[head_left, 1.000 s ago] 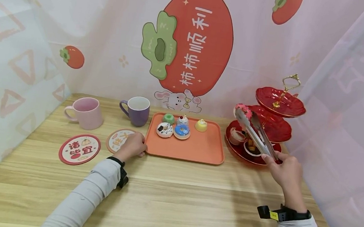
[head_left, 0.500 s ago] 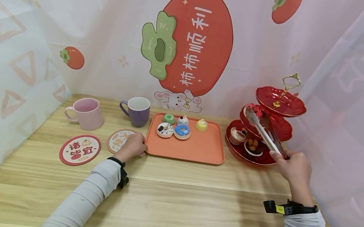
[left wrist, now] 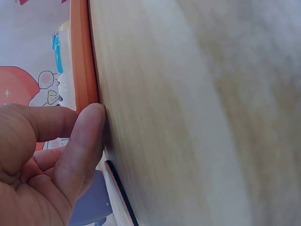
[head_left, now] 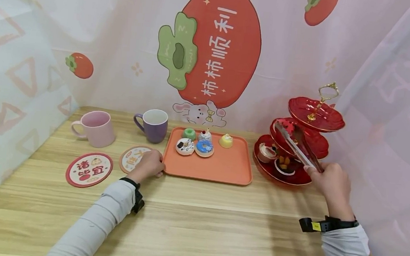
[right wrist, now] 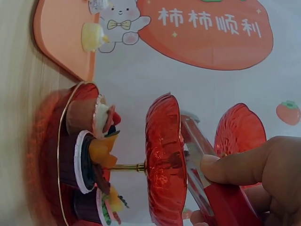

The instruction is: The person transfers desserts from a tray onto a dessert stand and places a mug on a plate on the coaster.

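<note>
My right hand (head_left: 327,181) grips metal tongs (head_left: 297,147) by their red handle end. Their tips reach over the middle tier (head_left: 318,144) of a red three-tier stand. Against the red plate I cannot tell what they pinch. In the right wrist view my fingers (right wrist: 254,165) press the tongs (right wrist: 197,146) just past that tier (right wrist: 164,160). My left hand (head_left: 151,162) rests on the table with loosely curled fingers at the orange tray's (head_left: 223,169) front left corner. In the left wrist view a fingertip (left wrist: 91,127) touches the tray edge (left wrist: 84,56).
The tray carries several small pastries, among them a blue doughnut (head_left: 204,147) and a yellow cake (head_left: 226,141). Two desserts (head_left: 284,165) sit on the stand's bottom tier (head_left: 298,180). A pink mug (head_left: 95,127), a purple mug (head_left: 153,125) and two round coasters (head_left: 89,169) lie left.
My right hand moved the tongs right and down, from left of the stand onto its middle tier; a pink-topped pastry was at their tip. The left hand stayed put.
</note>
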Motion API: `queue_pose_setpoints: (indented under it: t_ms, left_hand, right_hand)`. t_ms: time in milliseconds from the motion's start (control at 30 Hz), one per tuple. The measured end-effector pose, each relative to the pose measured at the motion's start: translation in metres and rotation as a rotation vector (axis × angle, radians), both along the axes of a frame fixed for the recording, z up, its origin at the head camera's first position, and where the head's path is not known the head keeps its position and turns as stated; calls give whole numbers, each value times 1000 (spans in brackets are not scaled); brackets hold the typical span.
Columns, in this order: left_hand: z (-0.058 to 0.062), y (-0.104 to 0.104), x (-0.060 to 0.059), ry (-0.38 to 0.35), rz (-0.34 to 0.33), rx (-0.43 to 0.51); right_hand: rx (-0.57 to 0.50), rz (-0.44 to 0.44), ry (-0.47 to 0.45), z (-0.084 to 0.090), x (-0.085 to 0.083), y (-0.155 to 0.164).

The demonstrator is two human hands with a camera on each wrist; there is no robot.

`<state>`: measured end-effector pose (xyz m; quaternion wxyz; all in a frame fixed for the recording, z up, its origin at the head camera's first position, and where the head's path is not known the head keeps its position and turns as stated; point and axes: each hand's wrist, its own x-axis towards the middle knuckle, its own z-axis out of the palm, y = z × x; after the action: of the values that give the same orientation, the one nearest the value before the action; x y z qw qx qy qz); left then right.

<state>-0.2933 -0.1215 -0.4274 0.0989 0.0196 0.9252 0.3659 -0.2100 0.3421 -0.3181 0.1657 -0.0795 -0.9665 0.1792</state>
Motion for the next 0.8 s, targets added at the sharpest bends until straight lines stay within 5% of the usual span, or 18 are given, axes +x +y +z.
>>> queue_pose_setpoints:
  t_ms: [467, 800]
  left_hand:
    - [1, 1, 1, -11, 10, -3]
    - [-1, 0, 0, 16, 4, 1]
  right_hand:
    - [39, -10, -96, 6, -8, -3]
    - [48, 1, -53, 5, -5, -5]
